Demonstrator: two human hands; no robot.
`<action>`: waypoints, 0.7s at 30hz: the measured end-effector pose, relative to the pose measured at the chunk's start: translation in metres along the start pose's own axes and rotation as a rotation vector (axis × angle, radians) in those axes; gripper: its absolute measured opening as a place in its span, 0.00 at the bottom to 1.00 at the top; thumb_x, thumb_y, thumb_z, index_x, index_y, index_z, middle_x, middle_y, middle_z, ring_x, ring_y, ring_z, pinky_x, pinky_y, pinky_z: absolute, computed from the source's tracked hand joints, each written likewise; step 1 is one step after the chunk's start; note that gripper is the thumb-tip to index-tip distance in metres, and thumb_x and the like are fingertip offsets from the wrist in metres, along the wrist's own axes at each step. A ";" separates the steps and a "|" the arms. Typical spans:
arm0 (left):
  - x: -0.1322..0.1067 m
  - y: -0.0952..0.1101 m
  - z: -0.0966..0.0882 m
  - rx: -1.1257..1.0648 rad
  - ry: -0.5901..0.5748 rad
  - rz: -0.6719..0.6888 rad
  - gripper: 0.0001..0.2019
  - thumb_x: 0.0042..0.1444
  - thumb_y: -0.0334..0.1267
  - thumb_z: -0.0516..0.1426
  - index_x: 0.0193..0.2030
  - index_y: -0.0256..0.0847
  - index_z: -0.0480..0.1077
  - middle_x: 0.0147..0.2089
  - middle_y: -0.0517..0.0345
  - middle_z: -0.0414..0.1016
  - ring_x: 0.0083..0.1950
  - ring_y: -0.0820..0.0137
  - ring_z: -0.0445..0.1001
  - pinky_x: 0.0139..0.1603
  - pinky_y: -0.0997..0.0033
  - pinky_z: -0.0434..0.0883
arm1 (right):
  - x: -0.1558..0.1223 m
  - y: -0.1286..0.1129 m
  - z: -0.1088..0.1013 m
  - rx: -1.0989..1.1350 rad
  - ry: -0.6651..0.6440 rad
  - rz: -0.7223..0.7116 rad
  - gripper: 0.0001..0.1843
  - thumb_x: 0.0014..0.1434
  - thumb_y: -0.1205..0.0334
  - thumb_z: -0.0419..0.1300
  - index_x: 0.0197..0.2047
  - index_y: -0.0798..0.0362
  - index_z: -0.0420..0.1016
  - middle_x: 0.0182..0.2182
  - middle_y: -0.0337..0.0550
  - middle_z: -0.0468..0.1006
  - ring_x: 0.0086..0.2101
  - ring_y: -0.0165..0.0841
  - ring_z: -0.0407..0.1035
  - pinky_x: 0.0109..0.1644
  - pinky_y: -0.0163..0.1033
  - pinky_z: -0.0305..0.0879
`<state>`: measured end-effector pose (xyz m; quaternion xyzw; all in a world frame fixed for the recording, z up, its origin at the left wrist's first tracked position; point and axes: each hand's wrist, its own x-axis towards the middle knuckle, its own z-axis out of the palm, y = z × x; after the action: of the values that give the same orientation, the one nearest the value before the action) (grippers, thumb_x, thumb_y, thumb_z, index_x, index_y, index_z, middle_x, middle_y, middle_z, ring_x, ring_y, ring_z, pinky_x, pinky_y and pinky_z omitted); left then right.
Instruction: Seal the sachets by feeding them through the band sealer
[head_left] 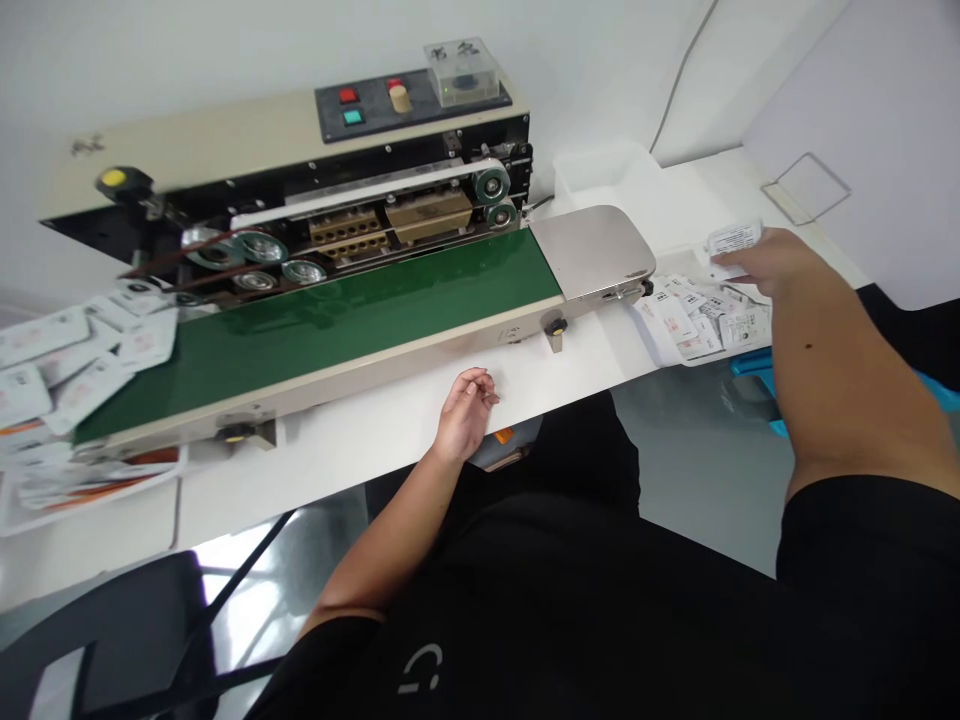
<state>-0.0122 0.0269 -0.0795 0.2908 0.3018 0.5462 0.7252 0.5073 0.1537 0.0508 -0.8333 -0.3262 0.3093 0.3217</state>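
Note:
At the right, my right hand [780, 262] pinches a small white printed packet [735, 240] between thumb and fingers. It is above a white tray [656, 335] that holds a pile of similar flat printed packets [701, 312]. My left hand [466, 415] rests at the front edge of the white table [405, 425], palm turned up and fingers loosely curled, with nothing visible in it. Behind it runs the green conveyor belt [360, 320] of a band sealing machine [225, 130], its wheels and metal blocks exposed.
Larger white pouches [82, 360] are heaped at the belt's left end, above another white bin [97, 505] with more pouches. A metal plate [596, 250] extends the belt at right. Behind it stands a clear plastic box [607, 170]. A black chair [112, 630] is at lower left.

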 end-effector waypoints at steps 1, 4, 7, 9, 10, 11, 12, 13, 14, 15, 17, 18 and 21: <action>0.000 0.000 0.000 -0.002 -0.002 -0.001 0.15 0.63 0.47 0.68 0.53 0.46 0.78 0.47 0.54 0.71 0.49 0.69 0.70 0.49 0.70 0.72 | -0.003 -0.001 -0.001 0.025 -0.046 0.002 0.16 0.60 0.74 0.75 0.50 0.55 0.79 0.51 0.49 0.83 0.45 0.31 0.78 0.58 0.43 0.79; 0.001 -0.001 -0.001 -0.005 -0.004 -0.004 0.14 0.63 0.46 0.68 0.53 0.46 0.78 0.47 0.54 0.72 0.49 0.69 0.70 0.48 0.70 0.72 | -0.009 -0.001 0.003 -0.004 -0.239 0.081 0.13 0.63 0.73 0.73 0.50 0.58 0.81 0.49 0.54 0.84 0.47 0.35 0.79 0.60 0.45 0.77; 0.002 -0.002 -0.003 0.007 -0.006 -0.003 0.14 0.63 0.47 0.67 0.53 0.46 0.77 0.47 0.54 0.72 0.49 0.68 0.71 0.48 0.69 0.72 | -0.011 0.000 0.012 -0.143 -0.382 0.168 0.09 0.66 0.71 0.71 0.49 0.57 0.82 0.47 0.54 0.85 0.46 0.36 0.78 0.66 0.53 0.71; 0.002 -0.002 -0.003 0.016 -0.009 -0.002 0.15 0.63 0.48 0.67 0.53 0.46 0.76 0.47 0.54 0.72 0.49 0.68 0.71 0.49 0.68 0.72 | -0.012 -0.001 0.019 -0.171 -0.424 0.168 0.08 0.67 0.71 0.71 0.49 0.56 0.81 0.46 0.52 0.85 0.47 0.35 0.78 0.68 0.54 0.68; 0.002 -0.003 -0.004 0.019 -0.008 -0.001 0.15 0.63 0.48 0.67 0.53 0.46 0.76 0.47 0.54 0.72 0.49 0.68 0.71 0.49 0.68 0.72 | -0.013 -0.002 0.022 -0.165 -0.437 0.161 0.08 0.67 0.71 0.70 0.49 0.56 0.81 0.45 0.51 0.85 0.47 0.35 0.77 0.68 0.53 0.68; 0.002 -0.003 -0.004 0.021 -0.006 -0.001 0.15 0.63 0.48 0.67 0.53 0.46 0.76 0.47 0.54 0.72 0.49 0.68 0.71 0.48 0.68 0.72 | -0.014 -0.004 0.024 -0.159 -0.448 0.158 0.09 0.67 0.71 0.70 0.50 0.56 0.81 0.44 0.51 0.85 0.47 0.35 0.77 0.67 0.53 0.68; 0.002 -0.003 -0.004 0.022 -0.003 0.000 0.15 0.63 0.48 0.67 0.53 0.46 0.76 0.47 0.54 0.72 0.49 0.68 0.71 0.48 0.68 0.72 | -0.016 -0.005 0.026 -0.156 -0.453 0.156 0.09 0.67 0.70 0.70 0.51 0.56 0.81 0.44 0.50 0.85 0.47 0.35 0.77 0.66 0.53 0.69; 0.002 -0.003 -0.004 0.022 0.000 0.000 0.15 0.63 0.48 0.67 0.53 0.47 0.76 0.47 0.54 0.72 0.49 0.68 0.71 0.48 0.68 0.72 | -0.018 -0.007 0.027 -0.157 -0.455 0.156 0.10 0.67 0.70 0.70 0.51 0.56 0.81 0.43 0.50 0.85 0.46 0.36 0.77 0.66 0.52 0.69; 0.001 -0.003 -0.004 0.020 0.002 0.001 0.15 0.63 0.48 0.67 0.52 0.47 0.76 0.47 0.54 0.73 0.49 0.68 0.71 0.48 0.68 0.72 | -0.020 -0.009 0.027 -0.158 -0.451 0.153 0.10 0.67 0.70 0.70 0.52 0.57 0.81 0.44 0.51 0.85 0.46 0.36 0.77 0.65 0.52 0.69; 0.001 -0.003 -0.004 0.018 0.002 0.001 0.14 0.63 0.47 0.67 0.52 0.47 0.76 0.47 0.54 0.73 0.49 0.68 0.71 0.48 0.68 0.72 | -0.023 -0.011 0.028 -0.157 -0.444 0.146 0.10 0.67 0.70 0.70 0.52 0.58 0.81 0.44 0.52 0.85 0.46 0.36 0.77 0.65 0.52 0.69; 0.001 -0.003 -0.004 0.010 -0.002 0.001 0.14 0.64 0.47 0.67 0.53 0.46 0.76 0.47 0.55 0.72 0.49 0.69 0.71 0.49 0.69 0.72 | -0.027 -0.013 0.029 -0.155 -0.413 0.120 0.11 0.66 0.71 0.71 0.52 0.59 0.81 0.45 0.54 0.85 0.46 0.37 0.77 0.63 0.51 0.69; 0.001 -0.003 -0.004 0.005 -0.004 0.002 0.14 0.64 0.47 0.67 0.53 0.46 0.76 0.47 0.55 0.72 0.49 0.69 0.71 0.49 0.69 0.72 | -0.029 -0.013 0.029 -0.152 -0.393 0.103 0.12 0.65 0.72 0.71 0.52 0.60 0.81 0.46 0.55 0.85 0.46 0.36 0.77 0.63 0.50 0.69; 0.001 -0.003 -0.005 -0.010 -0.019 0.003 0.14 0.64 0.46 0.67 0.53 0.46 0.77 0.47 0.55 0.72 0.49 0.69 0.71 0.49 0.70 0.72 | -0.033 -0.013 0.034 -0.157 -0.383 0.060 0.12 0.65 0.74 0.70 0.52 0.61 0.81 0.46 0.55 0.86 0.46 0.34 0.76 0.62 0.47 0.70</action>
<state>-0.0138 0.0272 -0.0852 0.2930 0.2918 0.5460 0.7286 0.4582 0.1479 0.0507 -0.7911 -0.3799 0.4451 0.1784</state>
